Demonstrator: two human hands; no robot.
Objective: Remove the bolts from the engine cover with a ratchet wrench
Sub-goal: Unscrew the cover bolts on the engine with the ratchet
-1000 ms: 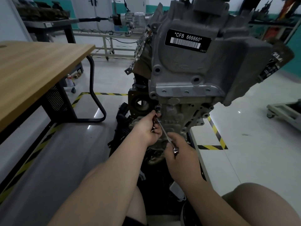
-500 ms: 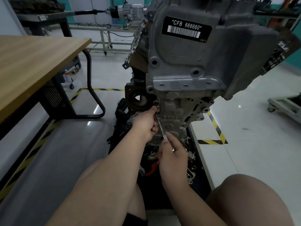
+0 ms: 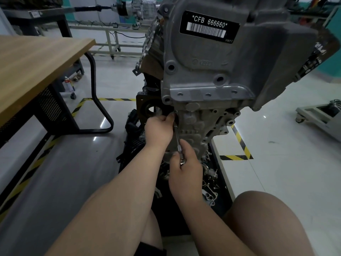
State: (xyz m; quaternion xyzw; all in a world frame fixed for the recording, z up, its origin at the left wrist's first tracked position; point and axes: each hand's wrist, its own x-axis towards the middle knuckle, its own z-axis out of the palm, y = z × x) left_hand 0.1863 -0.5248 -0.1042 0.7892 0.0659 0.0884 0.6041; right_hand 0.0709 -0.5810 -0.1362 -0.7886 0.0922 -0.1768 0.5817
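workshop floor [image 3: 287,126], engine cover [image 3: 195,130]: left hand [image 3: 159,131] pinches ratchet wrench [image 3: 177,138] head, right hand [image 3: 186,167] grips handle; tilting could slip socket off bolt.

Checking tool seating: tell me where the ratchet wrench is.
Head view, centre: the ratchet wrench lies against the engine cover, left hand at its head, right hand gripping its handle below.

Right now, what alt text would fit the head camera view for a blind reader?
A person's left hand holds the head of a ratchet wrench against a grey engine cover, while the right hand grips its handle. A wooden table stands left.
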